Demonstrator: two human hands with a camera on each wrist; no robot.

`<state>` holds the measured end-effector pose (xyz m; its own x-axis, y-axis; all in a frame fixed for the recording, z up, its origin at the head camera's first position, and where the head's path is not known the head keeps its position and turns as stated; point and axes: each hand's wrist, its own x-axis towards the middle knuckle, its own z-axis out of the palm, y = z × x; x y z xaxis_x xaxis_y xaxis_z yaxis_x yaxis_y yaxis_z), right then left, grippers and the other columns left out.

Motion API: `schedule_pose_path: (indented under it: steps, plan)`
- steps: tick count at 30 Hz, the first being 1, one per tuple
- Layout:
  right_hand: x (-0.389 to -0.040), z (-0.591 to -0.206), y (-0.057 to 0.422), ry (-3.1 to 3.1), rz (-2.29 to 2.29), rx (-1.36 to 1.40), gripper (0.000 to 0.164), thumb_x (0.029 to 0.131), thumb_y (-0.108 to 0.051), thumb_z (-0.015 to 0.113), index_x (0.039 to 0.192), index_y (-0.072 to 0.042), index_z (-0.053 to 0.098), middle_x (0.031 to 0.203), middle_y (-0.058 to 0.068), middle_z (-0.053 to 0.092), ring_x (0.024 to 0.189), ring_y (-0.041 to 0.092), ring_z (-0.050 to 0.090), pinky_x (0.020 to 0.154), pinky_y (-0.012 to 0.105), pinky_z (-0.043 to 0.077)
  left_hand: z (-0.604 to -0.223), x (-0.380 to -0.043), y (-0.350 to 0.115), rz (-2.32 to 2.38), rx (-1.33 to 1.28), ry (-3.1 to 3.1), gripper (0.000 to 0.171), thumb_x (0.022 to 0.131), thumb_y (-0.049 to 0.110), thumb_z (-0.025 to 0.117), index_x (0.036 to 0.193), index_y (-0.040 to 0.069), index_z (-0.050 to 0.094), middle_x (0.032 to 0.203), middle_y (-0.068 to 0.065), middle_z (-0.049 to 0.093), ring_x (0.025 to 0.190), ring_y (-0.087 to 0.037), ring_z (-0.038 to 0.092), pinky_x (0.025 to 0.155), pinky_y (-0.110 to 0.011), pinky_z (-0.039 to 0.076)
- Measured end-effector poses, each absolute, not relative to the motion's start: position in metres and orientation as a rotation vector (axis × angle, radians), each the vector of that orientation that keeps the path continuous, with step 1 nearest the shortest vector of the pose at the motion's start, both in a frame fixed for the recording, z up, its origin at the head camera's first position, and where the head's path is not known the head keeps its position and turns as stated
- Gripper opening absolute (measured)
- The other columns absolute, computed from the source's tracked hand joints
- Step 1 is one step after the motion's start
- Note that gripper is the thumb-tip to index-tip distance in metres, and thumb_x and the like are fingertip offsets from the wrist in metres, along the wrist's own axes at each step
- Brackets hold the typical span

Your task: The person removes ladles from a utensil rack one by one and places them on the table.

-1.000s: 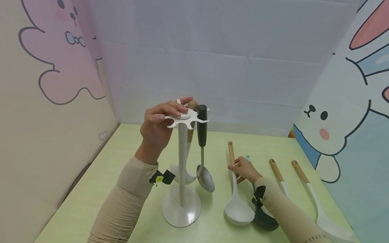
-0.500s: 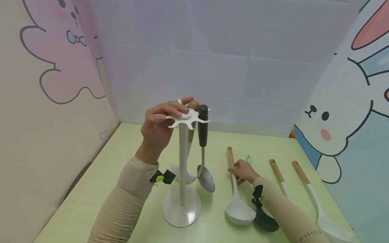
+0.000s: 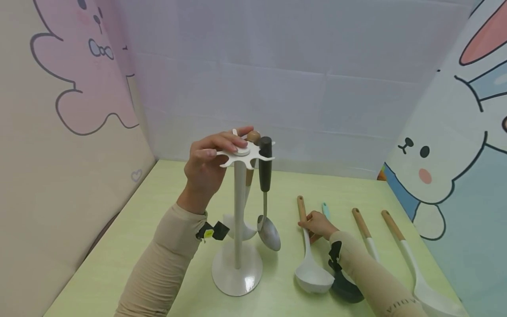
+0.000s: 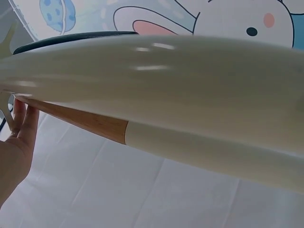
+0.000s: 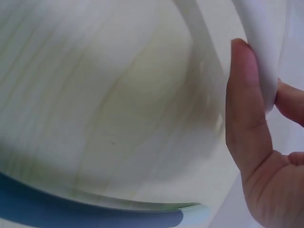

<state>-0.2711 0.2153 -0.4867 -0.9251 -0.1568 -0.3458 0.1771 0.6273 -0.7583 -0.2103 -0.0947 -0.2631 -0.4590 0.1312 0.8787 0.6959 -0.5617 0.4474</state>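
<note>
My left hand (image 3: 206, 167) holds the top of a white utensil stand (image 3: 239, 211), fingers over its hub and thumb at one hook. From that stand hang a dark-handled metal spoon (image 3: 269, 233) and a wood-handled white utensil (image 3: 249, 231), partly hidden behind the post. To the right, my right hand (image 3: 320, 225) pinches the handle of a white ladle (image 3: 314, 277) near where wood meets white. In the right wrist view the thumb and a finger press on either side of the handle (image 5: 261, 52). The ladle's bowl is low, at the table; whether it touches is unclear.
Under my right forearm lies a black ladle (image 3: 346, 288) with a teal handle end (image 3: 325, 210). Further right lie two wood-handled white utensils, one a turner (image 3: 433, 299), the other (image 3: 370, 246) partly hidden by the sleeve. Walls enclose the green table (image 3: 178, 189).
The white ladle's handle end has sunk slightly toward me, with my right hand still pinching it. My left hand stays on the stand.
</note>
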Motion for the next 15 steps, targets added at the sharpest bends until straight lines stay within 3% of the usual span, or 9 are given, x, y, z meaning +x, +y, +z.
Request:
schedule_pose_path:
  steps: [7,15]
  plan:
    - [-0.2707,-0.4867,0.2173,2.465,-1.198,0.008,0.028,0.096,-0.015,0.064,0.105,0.006,0.048,0.081,0.016,0.061,0.059,0.02,0.064,0.053,0.034,0.057,-0.2634,-0.2103,-0.0931,-2.074,-1.36,-1.186,0.038,0.081,0.013,0.041,0.089,0.02,0.077,0.097,0.002,0.074,0.12,-0.032,0.057,0.111,-0.06,0.024]
    - [-0.2658,-0.4783,0.2197,2.531,-1.112,-0.068,0.041,0.097,-0.019,0.063,0.119,0.011,0.045,0.079,0.017,0.06,0.058,0.025,0.064,0.053,0.038,0.057,-0.2643,-0.211,-0.0906,-2.088,-1.343,-1.186,0.034,0.084,0.017,0.044,0.088,0.02,0.077,0.097,0.003,0.074,0.118,-0.029,0.058,0.111,-0.061,0.023]
